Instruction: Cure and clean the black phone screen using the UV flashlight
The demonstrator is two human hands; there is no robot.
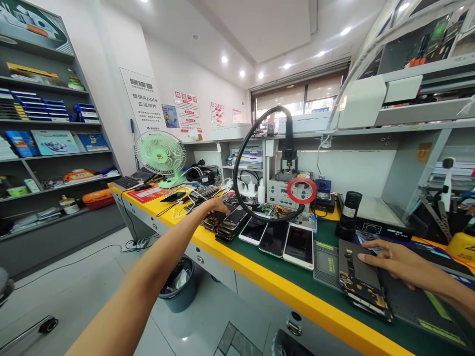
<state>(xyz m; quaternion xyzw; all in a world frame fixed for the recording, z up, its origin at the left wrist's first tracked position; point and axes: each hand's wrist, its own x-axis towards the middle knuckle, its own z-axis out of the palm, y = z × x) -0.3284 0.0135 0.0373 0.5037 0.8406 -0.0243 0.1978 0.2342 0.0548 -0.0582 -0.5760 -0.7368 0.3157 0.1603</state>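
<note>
My left arm stretches out to the piles of phone parts. My left hand [218,204] is over the dark stack of phone screen assemblies [232,222] near the table's front edge. Its fingers point down, and what lies under them is hidden. On the right, my right hand [395,259] rests on another stack of phone screens [358,277], thumb and index finger stretched apart over the dark top panel. Flex cables and copper-coloured parts show on this stack. Three phones lie between the hands: a white one [253,230], a dark one [273,240] and another white-edged one [299,245].
A black hose loop [237,163] arches over the bench beside a red tape roll [302,190]. A green fan [160,154], cables and a keyboard [126,182] stand left. A black cylinder [349,210] stands behind the right stack. A bin [180,296] is below the yellow edge.
</note>
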